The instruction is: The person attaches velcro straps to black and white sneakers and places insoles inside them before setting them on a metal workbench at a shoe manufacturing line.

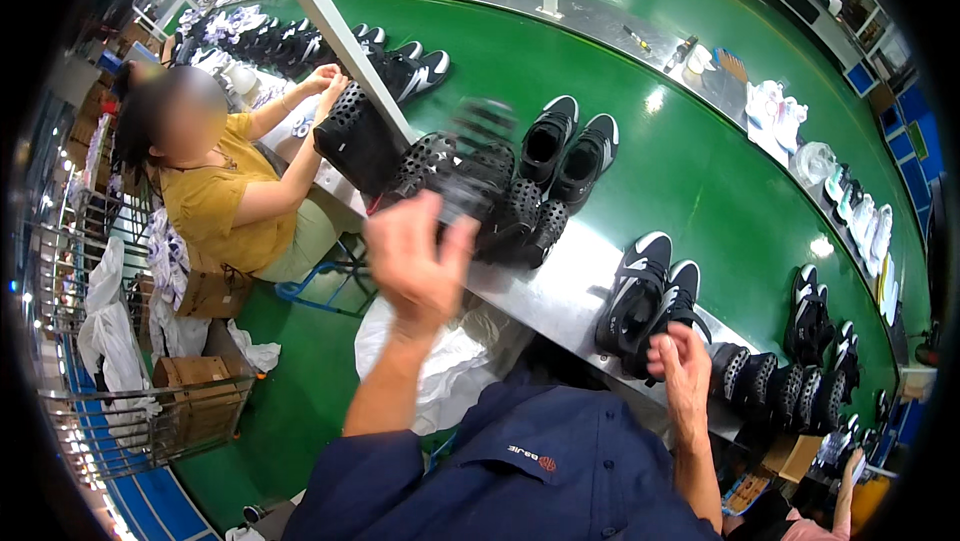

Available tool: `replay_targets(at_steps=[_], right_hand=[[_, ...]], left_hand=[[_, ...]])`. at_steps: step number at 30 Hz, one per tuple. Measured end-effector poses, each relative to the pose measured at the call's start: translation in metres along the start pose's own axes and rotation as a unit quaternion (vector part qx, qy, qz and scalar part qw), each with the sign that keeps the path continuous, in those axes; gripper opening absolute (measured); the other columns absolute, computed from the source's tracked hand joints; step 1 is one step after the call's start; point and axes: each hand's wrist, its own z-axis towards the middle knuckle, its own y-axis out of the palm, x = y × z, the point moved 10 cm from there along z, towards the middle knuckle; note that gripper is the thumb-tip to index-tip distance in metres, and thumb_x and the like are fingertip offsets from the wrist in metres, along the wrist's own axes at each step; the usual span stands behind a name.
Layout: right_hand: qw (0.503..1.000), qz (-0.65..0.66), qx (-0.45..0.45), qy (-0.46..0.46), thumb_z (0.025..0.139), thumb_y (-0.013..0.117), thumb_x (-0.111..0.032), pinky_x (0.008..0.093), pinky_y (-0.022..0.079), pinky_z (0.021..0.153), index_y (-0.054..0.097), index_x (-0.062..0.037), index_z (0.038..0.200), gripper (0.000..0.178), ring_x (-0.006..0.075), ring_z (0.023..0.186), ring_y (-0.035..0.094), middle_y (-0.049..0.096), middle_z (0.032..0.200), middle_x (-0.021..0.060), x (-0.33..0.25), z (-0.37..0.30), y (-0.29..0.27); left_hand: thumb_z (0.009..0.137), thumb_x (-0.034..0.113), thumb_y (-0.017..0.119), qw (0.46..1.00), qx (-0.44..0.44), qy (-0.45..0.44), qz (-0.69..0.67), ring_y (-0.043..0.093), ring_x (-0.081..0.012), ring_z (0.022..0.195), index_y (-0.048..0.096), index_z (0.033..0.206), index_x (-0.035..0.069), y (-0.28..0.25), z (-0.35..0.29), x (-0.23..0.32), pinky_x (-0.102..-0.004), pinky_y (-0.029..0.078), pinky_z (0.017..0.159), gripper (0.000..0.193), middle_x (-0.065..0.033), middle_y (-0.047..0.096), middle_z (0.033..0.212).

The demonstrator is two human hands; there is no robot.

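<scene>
My left hand point(420, 261) is smeared by motion in front of a pile of black curved pieces dotted with holes point(520, 216). A dark blurred piece point(465, 198) shows at its fingertips; whether the fingers grip it cannot be told. Another blurred black ribbed shape point(482, 126) appears just beyond. My right hand point(684, 371) has its fingers curled against the nearer shoe of a black sneaker pair with white-grey soles point(640, 281), at the bench's near edge. A second black sneaker pair point(582, 153) stands beside the pile, toes pointing away.
A green conveyor belt point(700, 211) with a metal edge runs across. On the left, a co-worker in a yellow top point(215, 181) handles something beside a black perforated bin point(355, 136). More black perforated pieces point(785, 391) line the right. A white-grey post point(340, 36) rises nearby.
</scene>
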Motion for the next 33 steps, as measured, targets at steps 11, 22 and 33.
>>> replay_targets(at_steps=[11, 22, 33], right_hand=[[0.942, 0.185, -0.197, 0.199, 0.094, 0.076, -0.031, 0.0315, 0.057, 0.082, 0.063, -0.0009, 0.125, 0.046, 0.0156, 0.087, 0.067, 0.069, 0.104, 0.0053, 0.003, -0.016, 0.045], [0.894, -0.437, -0.003, -0.097, 0.087, 0.075, -0.06, 0.0506, 0.056, 0.075, 0.062, 0.0041, 0.105, 0.068, 0.0432, 0.083, 0.071, 0.071, 0.085, 0.0231, -0.02, -0.046, -0.021], [0.909, -0.401, -0.114, -0.006, 0.09, 0.074, -0.049, 0.0544, 0.054, 0.076, 0.066, 0.0077, 0.089, 0.057, 0.0485, 0.081, 0.069, 0.07, 0.081, 0.0293, 0.018, -0.03, -0.033]], left_hand=[[0.091, 0.024, 0.078, 0.746, -0.367, -0.241, -0.501, 0.062, -0.0246, 0.114, 0.065, 0.13, 0.001, 0.157, -0.112, 0.153, -0.0379, 0.051, 0.096, 0.047, -0.0137, 0.068, 0.119], [0.088, 0.004, 0.075, 0.59, -0.435, -0.489, -0.474, 0.062, -0.0098, 0.075, 0.071, 0.095, 0.004, 0.232, -0.221, 0.167, -0.024, 0.049, 0.066, 0.008, -0.0042, 0.072, 0.086], [0.088, 0.011, 0.073, 0.854, -0.386, -0.086, -0.338, 0.064, -0.0271, 0.088, 0.072, 0.102, 0.003, 0.228, -0.184, 0.179, -0.0387, 0.051, 0.081, 0.016, -0.0091, 0.069, 0.091]])
